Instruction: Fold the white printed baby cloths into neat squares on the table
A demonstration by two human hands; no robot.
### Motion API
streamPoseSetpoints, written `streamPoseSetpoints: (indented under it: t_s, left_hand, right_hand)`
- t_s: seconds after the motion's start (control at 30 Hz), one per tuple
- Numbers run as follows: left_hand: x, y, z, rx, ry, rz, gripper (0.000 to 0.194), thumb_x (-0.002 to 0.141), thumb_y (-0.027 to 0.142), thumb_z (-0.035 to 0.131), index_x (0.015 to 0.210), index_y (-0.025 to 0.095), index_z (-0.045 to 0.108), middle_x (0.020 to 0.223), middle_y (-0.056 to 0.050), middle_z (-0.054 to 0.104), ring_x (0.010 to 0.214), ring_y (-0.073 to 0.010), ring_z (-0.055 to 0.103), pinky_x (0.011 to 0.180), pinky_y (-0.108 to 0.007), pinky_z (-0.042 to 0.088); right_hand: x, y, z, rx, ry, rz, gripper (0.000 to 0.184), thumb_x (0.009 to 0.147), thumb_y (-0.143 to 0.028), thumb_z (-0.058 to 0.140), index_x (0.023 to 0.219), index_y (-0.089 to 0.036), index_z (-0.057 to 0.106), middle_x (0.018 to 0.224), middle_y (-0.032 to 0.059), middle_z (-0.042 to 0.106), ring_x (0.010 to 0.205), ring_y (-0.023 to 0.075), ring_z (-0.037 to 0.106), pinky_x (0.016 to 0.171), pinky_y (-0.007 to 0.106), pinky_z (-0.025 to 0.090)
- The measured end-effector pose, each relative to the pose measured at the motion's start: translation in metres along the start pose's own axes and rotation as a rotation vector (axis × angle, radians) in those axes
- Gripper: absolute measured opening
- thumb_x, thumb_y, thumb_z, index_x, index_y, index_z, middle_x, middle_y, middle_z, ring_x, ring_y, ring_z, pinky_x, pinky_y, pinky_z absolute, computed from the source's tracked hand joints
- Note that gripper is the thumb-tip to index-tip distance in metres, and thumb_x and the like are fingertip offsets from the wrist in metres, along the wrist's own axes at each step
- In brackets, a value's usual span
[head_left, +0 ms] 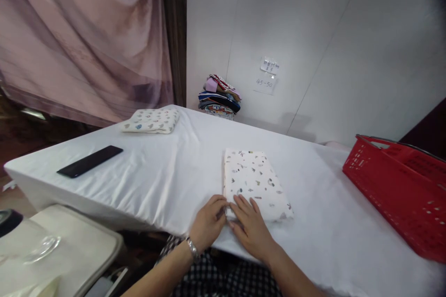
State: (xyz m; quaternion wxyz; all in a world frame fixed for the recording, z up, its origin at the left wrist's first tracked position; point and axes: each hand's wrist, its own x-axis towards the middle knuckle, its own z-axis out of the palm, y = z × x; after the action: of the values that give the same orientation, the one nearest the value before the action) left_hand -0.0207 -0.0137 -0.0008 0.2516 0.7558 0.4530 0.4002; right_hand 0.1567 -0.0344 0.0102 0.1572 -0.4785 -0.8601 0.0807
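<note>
White wrinkles cross the surface, black slab at ten o'clock. The left hand curls narrowly at the folded fabric's near-left corner, its pinch unclear; the fabric lies just beyond, at twelve. Uneven tugging there could skew its layers; the right hand, loosely spread, could drag creases in. The red basket sits at two.
</note>
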Motion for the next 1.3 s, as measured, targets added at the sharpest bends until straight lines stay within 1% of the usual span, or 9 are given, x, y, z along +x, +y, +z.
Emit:
streamPoseSetpoints:
  t_s: [0.17,0.3,0.47,0.67,0.8,0.93,1.03,1.13,1.3]
  left_hand:
    - [0.007,0.001,-0.005,-0.063,0.017,-0.106,0.020,0.074,0.012,0.043,0.083,0.021,0.058,0.081,0.000,0.059,0.076,-0.0134,0.057,0.072,-0.027,0.047]
    - [0.022,-0.004,-0.005,-0.051,0.020,-0.201,0.020,0.076,0.017,0.044,0.089,0.021,0.057,0.083,0.000,0.062,0.071,-0.0124,0.059,0.070,-0.026,0.048]
    - [0.056,-0.009,0.003,0.110,-0.019,-0.273,0.032,0.080,0.034,0.047,0.107,0.019,0.054,0.104,-0.006,0.060,0.086,-0.0165,0.060,0.079,-0.029,0.045]
    - [0.094,-0.010,0.016,0.173,-0.068,-0.397,0.051,0.076,0.040,0.052,0.121,0.015,0.046,0.123,-0.013,0.051,0.110,-0.0252,0.050,0.091,-0.032,0.038]
    - [0.110,-0.015,0.020,0.121,-0.061,-0.452,0.061,0.073,0.036,0.057,0.126,0.013,0.039,0.128,-0.016,0.047,0.114,-0.0273,0.048,0.092,-0.034,0.036]
    - [0.121,-0.021,0.019,0.049,-0.044,-0.539,0.062,0.070,0.035,0.061,0.125,0.013,0.038,0.124,-0.017,0.051,0.111,-0.0266,0.051,0.089,-0.033,0.038]
    - [0.127,-0.025,0.019,0.009,-0.039,-0.573,0.059,0.071,0.036,0.060,0.122,0.013,0.039,0.119,-0.017,0.054,0.104,-0.0247,0.055,0.085,-0.032,0.041]
    - [0.133,-0.028,0.022,-0.003,-0.042,-0.610,0.062,0.070,0.038,0.062,0.121,0.013,0.038,0.116,-0.016,0.056,0.103,-0.0243,0.056,0.084,-0.031,0.042]
    - [0.145,-0.038,0.024,-0.013,-0.060,-0.662,0.065,0.068,0.044,0.062,0.120,0.013,0.038,0.112,-0.016,0.059,0.100,-0.0268,0.058,0.081,-0.033,0.043]
  right_hand:
    - [0.000,-0.016,0.002,0.025,-0.035,-0.038,0.058,0.084,-0.029,0.044,0.139,-0.022,0.026,0.145,0.0043,0.024,0.134,0.0214,0.018,0.109,0.049,0.013]
    - [-0.001,-0.021,0.003,0.012,-0.064,-0.035,0.061,0.084,-0.029,0.044,0.140,-0.022,0.022,0.147,0.0033,0.019,0.134,0.0215,0.014,0.109,0.049,0.009]
    - [-0.001,-0.022,0.007,-0.045,-0.070,-0.035,0.060,0.085,-0.027,0.042,0.140,-0.022,0.020,0.147,0.0032,0.016,0.135,0.0217,0.010,0.109,0.049,0.006]
    - [-0.006,-0.022,-0.002,0.005,-0.068,-0.085,0.053,0.086,-0.034,0.041,0.137,-0.024,0.029,0.145,0.0031,0.024,0.134,0.0210,0.018,0.109,0.047,0.014]
    - [-0.014,0.015,-0.013,0.021,0.098,-0.037,0.041,0.088,-0.029,0.037,0.129,-0.024,0.043,0.139,0.0053,0.036,0.131,0.0211,0.027,0.107,0.050,0.018]
    - [-0.016,0.081,-0.024,-0.043,0.330,0.266,0.040,0.085,-0.033,0.042,0.120,-0.018,0.053,0.135,0.0097,0.043,0.127,0.0247,0.033,0.104,0.048,0.025]
    - [-0.015,0.117,-0.027,0.008,0.333,0.502,0.049,0.082,-0.040,0.043,0.121,-0.013,0.052,0.134,0.0129,0.043,0.124,0.0254,0.037,0.102,0.043,0.032]
    - [-0.013,0.129,-0.023,0.146,0.291,0.663,0.054,0.082,-0.045,0.041,0.125,-0.013,0.048,0.131,0.0111,0.047,0.120,0.0236,0.043,0.100,0.041,0.035]
    - [-0.014,0.125,-0.017,0.217,0.363,0.679,0.053,0.080,-0.047,0.044,0.124,-0.018,0.050,0.129,0.0077,0.049,0.119,0.0232,0.044,0.100,0.041,0.035]
